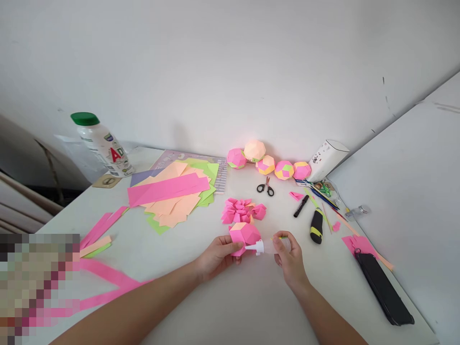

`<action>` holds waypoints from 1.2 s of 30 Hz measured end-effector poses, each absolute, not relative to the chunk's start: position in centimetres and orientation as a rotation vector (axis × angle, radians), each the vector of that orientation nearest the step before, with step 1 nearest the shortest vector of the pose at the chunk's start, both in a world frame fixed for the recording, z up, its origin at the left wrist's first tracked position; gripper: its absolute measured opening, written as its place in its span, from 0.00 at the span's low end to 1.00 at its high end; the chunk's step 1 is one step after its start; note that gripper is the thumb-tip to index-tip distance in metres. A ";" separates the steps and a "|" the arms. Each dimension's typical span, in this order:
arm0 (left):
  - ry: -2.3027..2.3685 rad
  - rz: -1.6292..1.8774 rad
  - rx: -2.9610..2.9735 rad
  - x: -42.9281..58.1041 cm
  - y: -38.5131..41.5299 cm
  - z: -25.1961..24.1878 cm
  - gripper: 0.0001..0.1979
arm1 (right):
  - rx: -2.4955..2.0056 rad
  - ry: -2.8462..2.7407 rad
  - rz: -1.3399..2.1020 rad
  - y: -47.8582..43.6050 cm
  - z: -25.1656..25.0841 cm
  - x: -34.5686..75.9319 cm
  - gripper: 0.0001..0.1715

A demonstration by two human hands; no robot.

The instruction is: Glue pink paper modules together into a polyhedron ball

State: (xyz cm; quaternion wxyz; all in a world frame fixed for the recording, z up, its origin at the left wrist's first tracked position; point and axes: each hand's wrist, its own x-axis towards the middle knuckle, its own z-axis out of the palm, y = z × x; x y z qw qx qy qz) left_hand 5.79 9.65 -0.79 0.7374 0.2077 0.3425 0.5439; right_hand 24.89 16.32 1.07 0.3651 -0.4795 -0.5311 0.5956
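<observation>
My left hand [220, 257] is closed on a pink and peach folded paper ball [247, 233], thumb on its near side. In my right hand [288, 258] is a clear glue bottle [270, 247], tipped sideways. Its white nozzle points left and meets or nearly meets the paper ball near my left thumb; I cannot tell which. Just behind the ball lies a heap of folded pink paper pieces [239, 211]. Small scissors [266, 188] with black handles rest farther back.
Several finished paper balls [283, 169] line the wall beside a white container [327, 158]. Paper sheets [179, 196] are stacked left, near a green-capped bottle [104, 146]. A black marker [301, 206], a utility knife [316, 227] and a black phone [385, 287] lie right. Pink strips [118, 282] lie left.
</observation>
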 end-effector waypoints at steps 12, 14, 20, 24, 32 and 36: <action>0.782 1.194 0.455 5.7 9.6 -1.1 0.09 | -1.224 -1.373 1.524 16.3 1.0 24.9 0.19; 0.772 1.198 0.447 5.7 9.6 -1.0 0.09 | -1.214 -1.419 1.548 16.3 1.0 25.0 0.19; 0.746 1.199 0.436 5.8 9.6 -0.8 0.09 | -1.173 -1.447 1.636 16.1 1.0 25.1 0.19; 0.761 1.190 0.460 5.7 9.6 -0.8 0.09 | -1.187 -1.388 1.522 16.3 1.0 25.0 0.19; 0.759 1.191 0.470 5.6 9.6 -0.9 0.09 | -1.205 -1.418 1.503 16.2 1.1 25.0 0.19; 0.739 1.204 0.453 5.7 9.6 -1.0 0.09 | -1.185 -1.487 1.521 16.1 1.0 25.1 0.18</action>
